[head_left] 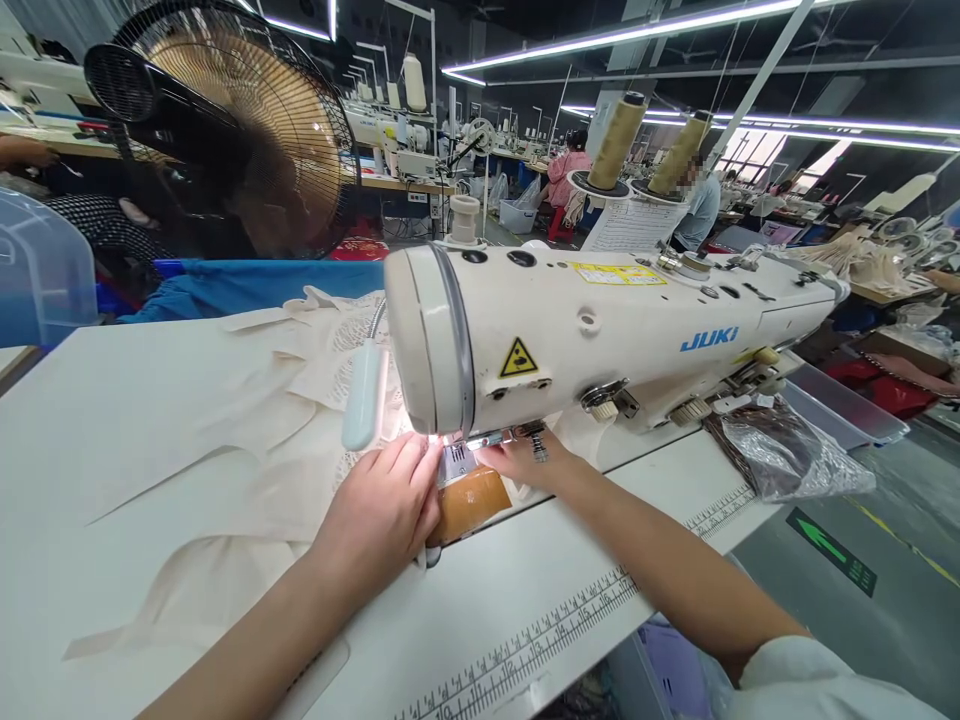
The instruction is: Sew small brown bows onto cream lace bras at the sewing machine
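- Lettering [709, 339] jumps out first: "JUKI", in blue capitals along the white sewing machine [652, 315].
- Nearer its front end sits a yellow warning triangle [518, 358] with a black symbol; up top, a yellow-and-white label [616, 273], its print too small to read.
- Down on the white table [112, 420], a printed ruler [555, 640] follows the near edge, numerals 13, 14 and 15 readable.
- Here's the cream cloth [285, 490], spread in layers over the table to the machine's left.
- Left hand [390, 500]: fingers bunched together, tips down beside the lit metal plate [457, 458]; whether they pinch cloth, I cannot tell.
- Right hand [521, 463]: in under the machine, fingertips near that plate, partly hidden; its grip cannot be told either. The hands are apart, plate between them.
- Behind the machine, below two thread spools [617, 140], a paper sheet [634, 222] carries lines too fine to read.
- Over on the floor, a dark sign [831, 552] shows a green arrow and small, unclear characters.
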Tool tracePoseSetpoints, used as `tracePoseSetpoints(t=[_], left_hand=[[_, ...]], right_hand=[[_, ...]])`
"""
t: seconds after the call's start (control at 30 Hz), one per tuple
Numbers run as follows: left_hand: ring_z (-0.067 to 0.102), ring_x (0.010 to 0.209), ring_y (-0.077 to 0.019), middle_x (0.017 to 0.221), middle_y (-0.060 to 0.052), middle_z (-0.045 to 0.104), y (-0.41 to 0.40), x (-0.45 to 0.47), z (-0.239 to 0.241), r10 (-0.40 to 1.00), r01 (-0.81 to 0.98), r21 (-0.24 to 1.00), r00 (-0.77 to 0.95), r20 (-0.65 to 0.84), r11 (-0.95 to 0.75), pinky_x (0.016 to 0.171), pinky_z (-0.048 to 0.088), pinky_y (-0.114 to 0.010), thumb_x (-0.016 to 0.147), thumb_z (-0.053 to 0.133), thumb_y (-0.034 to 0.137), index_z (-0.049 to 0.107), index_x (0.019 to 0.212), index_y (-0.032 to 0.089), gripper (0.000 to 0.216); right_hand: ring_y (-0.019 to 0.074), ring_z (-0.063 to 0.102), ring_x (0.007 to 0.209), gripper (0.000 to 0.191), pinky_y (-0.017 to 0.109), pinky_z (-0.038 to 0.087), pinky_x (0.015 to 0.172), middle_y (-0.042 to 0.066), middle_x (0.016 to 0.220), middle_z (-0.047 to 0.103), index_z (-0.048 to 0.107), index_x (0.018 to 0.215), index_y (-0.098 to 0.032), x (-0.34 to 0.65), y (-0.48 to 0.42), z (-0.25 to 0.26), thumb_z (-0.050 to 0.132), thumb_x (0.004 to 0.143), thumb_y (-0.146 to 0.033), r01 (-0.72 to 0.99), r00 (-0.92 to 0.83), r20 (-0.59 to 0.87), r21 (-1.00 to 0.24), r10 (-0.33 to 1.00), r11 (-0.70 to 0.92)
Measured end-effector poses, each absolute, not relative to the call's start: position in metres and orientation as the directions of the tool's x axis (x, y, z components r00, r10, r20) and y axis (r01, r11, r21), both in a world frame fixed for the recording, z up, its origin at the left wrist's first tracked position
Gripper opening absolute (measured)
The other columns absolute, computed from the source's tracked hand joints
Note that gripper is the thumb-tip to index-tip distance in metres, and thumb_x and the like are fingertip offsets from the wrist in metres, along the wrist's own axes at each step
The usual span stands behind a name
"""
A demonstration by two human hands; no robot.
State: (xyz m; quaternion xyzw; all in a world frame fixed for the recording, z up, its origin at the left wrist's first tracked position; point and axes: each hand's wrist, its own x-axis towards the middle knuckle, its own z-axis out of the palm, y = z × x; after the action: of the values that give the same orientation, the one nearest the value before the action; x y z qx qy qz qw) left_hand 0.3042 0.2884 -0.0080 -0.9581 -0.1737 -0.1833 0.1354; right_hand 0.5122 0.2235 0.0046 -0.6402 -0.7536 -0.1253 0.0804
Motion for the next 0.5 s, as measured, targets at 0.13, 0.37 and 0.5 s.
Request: tracePoseSetpoints(t=[0.13,0.37,0.5], left_hand=[[0.062,0.097,-0.0310,0.104,-0.016,0.067,0.290,0.304,-0.011,0.256,0.372,-0.202,0.861,0.440,-0.906,0.070,0.048,-0.040,0.093,0.043,0.019,0.064,0.108,0.011,0.027],[0.062,0.097,-0.0280,0.109,-0.016,0.066,0.287,0.302,-0.007,0.250,0.370,-0.188,0.850,0.463,-0.910,0.077,0.049,-0.039,0.092,0.043,0.016,0.063,0.109,0.010,0.027],[0.063,0.095,-0.0285,0.109,-0.015,0.067,0.277,0.295,-0.006,0.272,0.423,-0.240,0.834,0.480,-0.874,0.069,0.050,-0.040,0.091,0.041,0.014,0.060,0.120,0.010,0.035]], right_hand=[[0.0128,0.059,0.068,0.034,0.023,0.046,0.074,0.000,0.075,0.070,0.072,0.080,-0.025,0.514,0.224,0.004,0.045,0.088,-0.006,0.981,-0.194,0.308,0.092,0.931,0.174],[0.0146,0.061,0.071,0.018,0.025,0.048,0.073,-0.002,0.075,0.071,0.068,0.080,-0.026,0.516,0.226,-0.006,0.053,0.088,-0.023,0.990,-0.130,0.327,-0.016,0.936,0.143],[0.0179,0.065,0.085,0.014,0.028,0.050,0.079,-0.002,0.084,0.074,0.066,0.080,-0.027,0.522,0.216,-0.001,0.061,0.083,-0.039,0.991,0.001,0.367,-0.126,0.930,0.049]])
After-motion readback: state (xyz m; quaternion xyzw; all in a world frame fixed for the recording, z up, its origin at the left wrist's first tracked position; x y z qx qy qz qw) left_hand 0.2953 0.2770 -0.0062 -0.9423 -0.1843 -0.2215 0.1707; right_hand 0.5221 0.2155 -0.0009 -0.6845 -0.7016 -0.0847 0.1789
